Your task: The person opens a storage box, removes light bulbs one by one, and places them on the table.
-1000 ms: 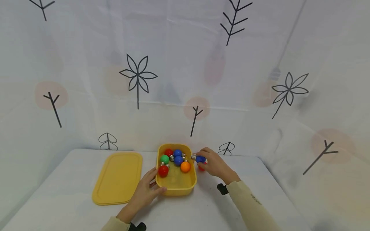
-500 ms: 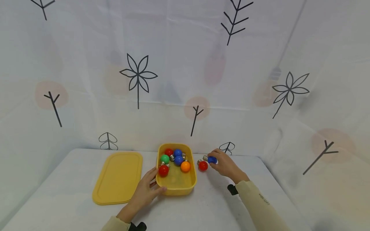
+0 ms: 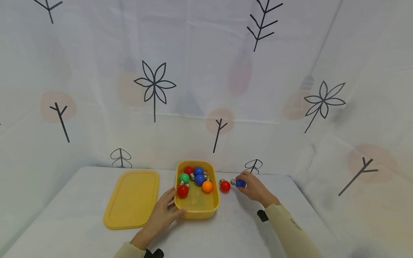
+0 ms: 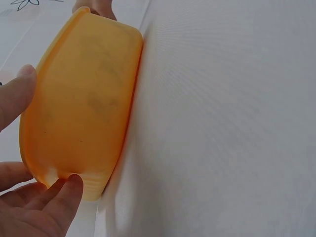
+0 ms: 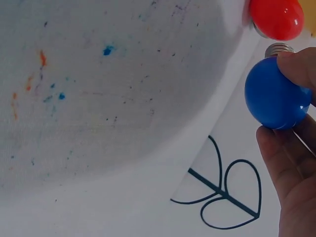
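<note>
My left hand (image 3: pixel 162 212) grips the near left corner of a yellow plastic box (image 3: pixel 197 214). In the left wrist view, fingers and thumb lie on either side of the box wall (image 4: pixel 84 108). Several coloured light bulbs lie inside, among them an orange bulb (image 3: pixel 207 186), a green bulb (image 3: pixel 184 178) and a red bulb (image 3: pixel 182 191). To the right of the box, my right hand (image 3: pixel 255 188) pinches a blue light bulb (image 3: pixel 240 183) between thumb and fingers, its metal screw base pointing left. Another red bulb (image 3: pixel 224 186) lies on the table between box and right hand.
A flat yellow lid (image 3: pixel 132 199) lies left of the box on the white-covered table (image 3: pixel 226 236). Behind the table hangs a white cloth (image 3: pixel 187 136) with plant drawings. Paint-like specks mark the cloth in the right wrist view.
My right hand has carried the blue bulb rightward, away from the box and past the loose red bulb, then slightly lower. The left hand and the box have stayed in place.
</note>
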`<state>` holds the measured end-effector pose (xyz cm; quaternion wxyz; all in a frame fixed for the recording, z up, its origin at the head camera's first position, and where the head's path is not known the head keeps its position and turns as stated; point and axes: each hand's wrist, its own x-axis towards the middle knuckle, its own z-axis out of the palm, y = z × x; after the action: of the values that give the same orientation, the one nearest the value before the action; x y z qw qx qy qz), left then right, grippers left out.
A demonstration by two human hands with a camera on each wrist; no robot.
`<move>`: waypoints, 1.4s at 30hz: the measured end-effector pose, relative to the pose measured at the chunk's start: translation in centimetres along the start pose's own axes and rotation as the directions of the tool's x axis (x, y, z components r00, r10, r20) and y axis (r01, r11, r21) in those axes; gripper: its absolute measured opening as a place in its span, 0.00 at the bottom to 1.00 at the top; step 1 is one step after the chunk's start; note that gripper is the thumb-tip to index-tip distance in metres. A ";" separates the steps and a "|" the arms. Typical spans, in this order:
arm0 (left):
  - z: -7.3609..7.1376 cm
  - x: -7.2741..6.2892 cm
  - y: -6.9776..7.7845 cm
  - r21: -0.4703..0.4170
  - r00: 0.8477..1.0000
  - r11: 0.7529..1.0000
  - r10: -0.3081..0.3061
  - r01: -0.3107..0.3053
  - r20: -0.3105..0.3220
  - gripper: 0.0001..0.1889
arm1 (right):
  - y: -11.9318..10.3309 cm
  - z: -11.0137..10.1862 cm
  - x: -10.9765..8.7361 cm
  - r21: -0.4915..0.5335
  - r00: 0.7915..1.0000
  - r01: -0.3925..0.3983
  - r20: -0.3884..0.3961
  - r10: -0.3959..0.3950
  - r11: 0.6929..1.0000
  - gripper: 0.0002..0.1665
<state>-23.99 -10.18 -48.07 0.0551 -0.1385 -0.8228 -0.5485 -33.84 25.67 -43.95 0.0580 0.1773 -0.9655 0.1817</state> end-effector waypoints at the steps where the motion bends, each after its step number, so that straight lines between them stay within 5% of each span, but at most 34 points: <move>1: 0.0 0.0 0.0 -0.001 1.000 1.000 -0.001 0.001 0.001 0.44 | 0.1 0.1 0.0 0.003 1.000 -0.006 0.009 0.006 1.000 0.20; 26: 0.0 -0.1 0.2 -0.014 1.000 1.000 -0.010 0.010 -0.002 0.44 | 0.3 1.5 0.5 0.015 0.988 -0.125 0.097 0.123 0.992 0.20; 42: 0.1 -0.1 0.1 -0.025 1.000 1.000 -0.004 0.004 -0.012 0.44 | -0.4 0.8 0.6 -0.030 0.993 -0.093 0.076 0.095 0.995 0.24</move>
<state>-23.86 -10.07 -48.05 0.0570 -0.1342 -0.8159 -0.5595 -34.28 24.85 -44.50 0.0144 0.1379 -0.9766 0.1643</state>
